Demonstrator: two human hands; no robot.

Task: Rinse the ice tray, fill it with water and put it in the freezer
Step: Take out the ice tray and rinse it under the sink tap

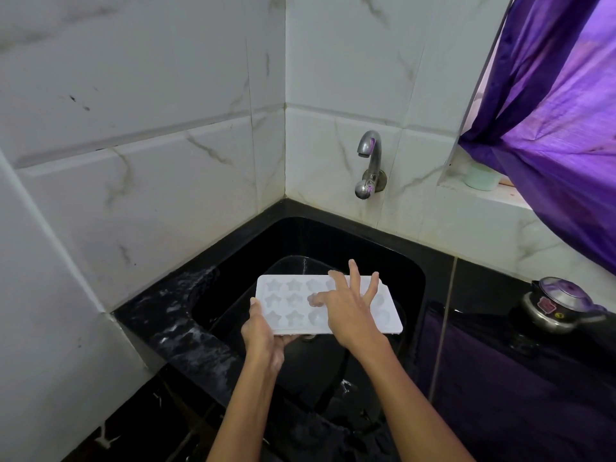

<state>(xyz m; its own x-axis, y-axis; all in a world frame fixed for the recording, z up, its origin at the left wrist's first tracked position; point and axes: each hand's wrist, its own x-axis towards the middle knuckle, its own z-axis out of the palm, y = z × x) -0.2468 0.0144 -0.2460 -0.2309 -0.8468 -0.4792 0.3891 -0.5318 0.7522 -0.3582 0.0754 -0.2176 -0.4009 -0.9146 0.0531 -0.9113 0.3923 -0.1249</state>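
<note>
**A:** Forearms come in from six o'clock, both reaching over the sink [413, 281]. What's up with the tray [293, 306]?

**B:** White, star-shaped moulds on its left side, held about level above the black basin, dead centre of the view. Left hand [263, 335] grips its near-left corner, thumb lying on the top rim, fingers curled underneath.

**A:** And the right hand [350, 311]?

**B:** Spread wide on top of the tray, fingers [355, 275] splayed toward twelve o'clock, thumb pressing into a mould near the middle. It's touching, not gripping.

**A:** Tap [368, 161]?

**B:** At one o'clock from the tray, on the tiled wall, spout curving down. I see no stream from it. Tray sits well short of the spout.

**A:** Further out?

**B:** Black counter [500, 378] rings the sink, with wet streaks at nine o'clock. At three o'clock, a steel pressure cooker [556, 305] on the counter. Purple curtain [560, 111] hangs at two o'clock, with a pale cup [481, 176] on the ledge beneath it.
</note>
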